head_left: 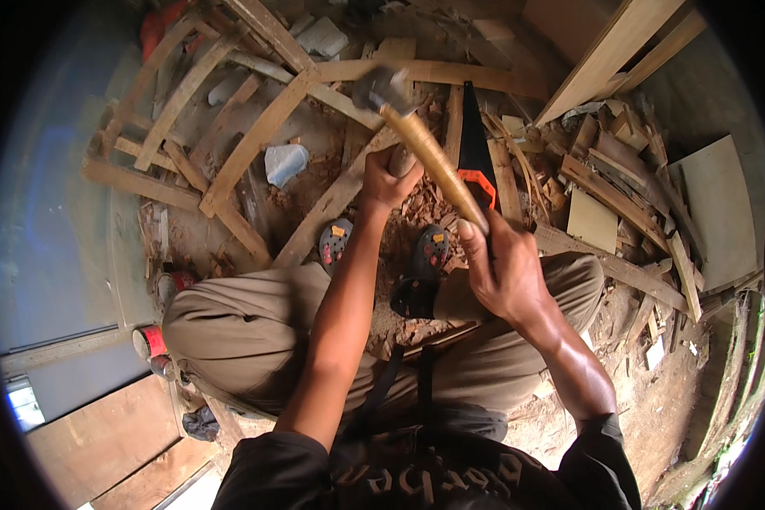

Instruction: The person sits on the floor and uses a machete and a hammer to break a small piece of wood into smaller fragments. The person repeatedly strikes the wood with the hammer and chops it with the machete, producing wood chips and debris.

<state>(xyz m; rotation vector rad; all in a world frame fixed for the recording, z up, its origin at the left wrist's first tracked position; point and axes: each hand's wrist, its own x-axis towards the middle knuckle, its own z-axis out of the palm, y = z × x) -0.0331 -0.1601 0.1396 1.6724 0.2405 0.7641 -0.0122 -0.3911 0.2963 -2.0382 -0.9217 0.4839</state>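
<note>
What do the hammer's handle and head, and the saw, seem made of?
Hammer handle: probably wood, smooth, yellow-brown, slightly shiny. Hammer head: likely metal, dark grey, though blurred. Saw blade: thin, black, perhaps coated steel. Saw grip: bright orange, probably plastic.

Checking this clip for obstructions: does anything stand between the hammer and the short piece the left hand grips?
Nothing visible does. The right hand grips the hammer; in this view it shows right beside the short piece in the left hand, with no other thing between them.
</note>
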